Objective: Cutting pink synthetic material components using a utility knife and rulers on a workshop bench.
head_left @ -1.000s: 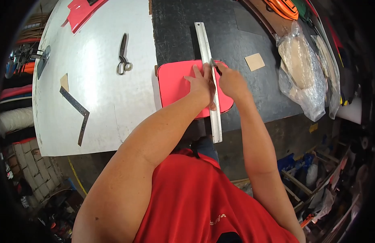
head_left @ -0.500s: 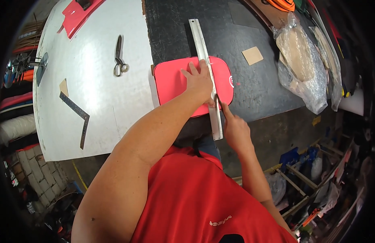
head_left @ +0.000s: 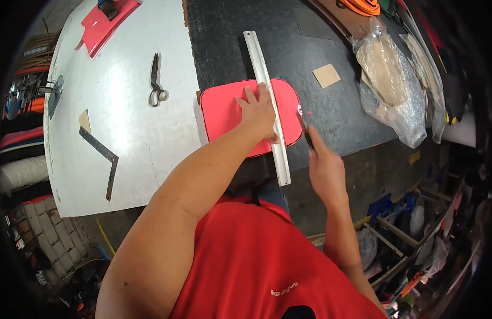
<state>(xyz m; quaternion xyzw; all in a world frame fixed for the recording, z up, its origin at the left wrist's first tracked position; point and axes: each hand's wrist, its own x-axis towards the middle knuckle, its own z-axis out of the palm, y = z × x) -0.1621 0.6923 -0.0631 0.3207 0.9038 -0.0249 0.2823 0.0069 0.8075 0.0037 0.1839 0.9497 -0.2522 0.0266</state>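
A flat pink panel (head_left: 222, 114) with rounded corners and a dark edge lies at the table's front. Across its right part runs a long metal straightedge (head_left: 257, 58), its near end sticking out past the table edge. My left hand (head_left: 258, 116) lies flat on the panel with fingers spread, its edge and thumb pressing against the straightedge. To the right, my right hand (head_left: 328, 169) is closed around a slim dark knife-like tool (head_left: 306, 132), partly blurred. The tool's tip is by a small white mark (head_left: 299, 109) at the panel's right edge.
Scissors (head_left: 156, 85) and a dark angle square (head_left: 103, 146) lie on the white tabletop at left. Farther off is red sheet material (head_left: 103, 29). On the black surface at right are a tan square piece (head_left: 326, 76) and a bubble-wrapped bundle (head_left: 389, 87).
My right hand has moved right and slightly down with the tool, away from the straightedge to the panel's right edge. My left hand keeps its hold on the straightedge.
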